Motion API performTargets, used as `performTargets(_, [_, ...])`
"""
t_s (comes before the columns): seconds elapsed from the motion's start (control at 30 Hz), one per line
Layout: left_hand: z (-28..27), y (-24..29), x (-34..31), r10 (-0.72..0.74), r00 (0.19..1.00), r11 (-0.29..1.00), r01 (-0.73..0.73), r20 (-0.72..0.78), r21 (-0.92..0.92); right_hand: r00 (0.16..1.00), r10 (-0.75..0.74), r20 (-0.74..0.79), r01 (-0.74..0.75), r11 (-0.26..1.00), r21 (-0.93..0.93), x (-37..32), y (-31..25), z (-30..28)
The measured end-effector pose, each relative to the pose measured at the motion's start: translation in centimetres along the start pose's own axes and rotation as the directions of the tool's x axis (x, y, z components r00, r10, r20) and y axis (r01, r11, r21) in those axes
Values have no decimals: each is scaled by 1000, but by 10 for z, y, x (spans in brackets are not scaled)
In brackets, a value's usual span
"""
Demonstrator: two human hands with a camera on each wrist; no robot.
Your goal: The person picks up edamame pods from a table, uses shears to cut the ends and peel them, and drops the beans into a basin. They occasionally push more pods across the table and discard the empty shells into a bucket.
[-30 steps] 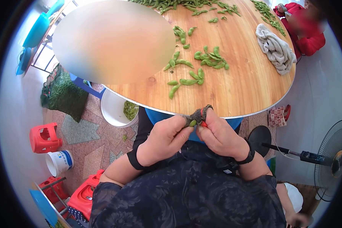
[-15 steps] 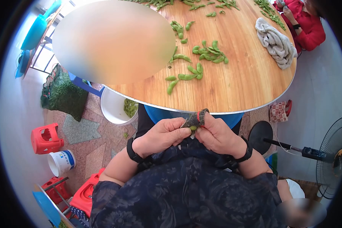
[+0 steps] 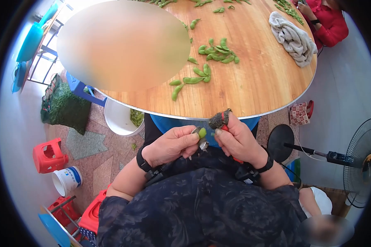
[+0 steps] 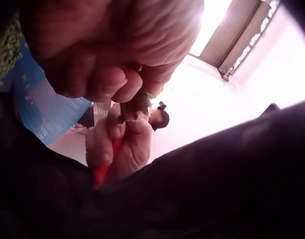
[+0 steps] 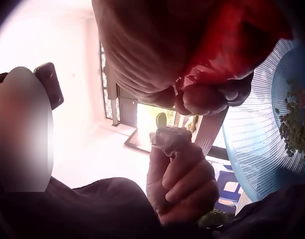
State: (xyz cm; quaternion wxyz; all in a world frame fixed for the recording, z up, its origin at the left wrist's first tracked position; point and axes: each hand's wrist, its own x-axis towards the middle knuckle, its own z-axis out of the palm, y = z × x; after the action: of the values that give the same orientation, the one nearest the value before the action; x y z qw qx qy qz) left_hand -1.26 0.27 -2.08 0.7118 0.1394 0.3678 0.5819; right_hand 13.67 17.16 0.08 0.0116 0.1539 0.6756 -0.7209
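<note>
My left hand pinches a green soybean pod between thumb and fingers, just beyond the table's near edge. A greyish wrapping covers a fingertip beside the pod in the right wrist view. My right hand is a short gap away, curled round a slim red-handled tool; its working end is hidden. Dark cloth with a red band covers its index finger. Below both hands sits a blue mesh basket with green beans inside.
Loose pods and a grey towel lie on the wooden table. A white bucket and a full green net bag stand at left, a fan at right. Another person in red sits across the table.
My hands were together at the pod and have now drawn apart, the pod staying in the left hand. More of the red handle shows at my right hand.
</note>
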Motion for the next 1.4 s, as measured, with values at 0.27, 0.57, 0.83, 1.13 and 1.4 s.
performTargets(0.27, [-4, -3, -1, -33, 999, 958, 42, -34, 283, 981, 152, 121, -163, 982, 93, 5, -13, -4])
performTargets(0.57, [1, -12, -8, 127, 991, 879, -98, -31, 467, 990, 136, 46, -143, 954, 264, 7, -3, 6])
performTargets(0.83, [7, -14, -2, 442, 895, 661, -274, -67, 698, 986, 115, 120, -136, 974, 183, 4, 3, 15])
performTargets(1.13, [14, -7, -6, 582, 803, 208, -302, 130, 930, 973, 139, 187, -171, 970, 173, 4, 0, 16])
performTargets(1.4, [18, -4, -7, 546, 837, 359, -250, 15, 899, 975, 144, 171, -175, 969, 176, 2, -4, 16])
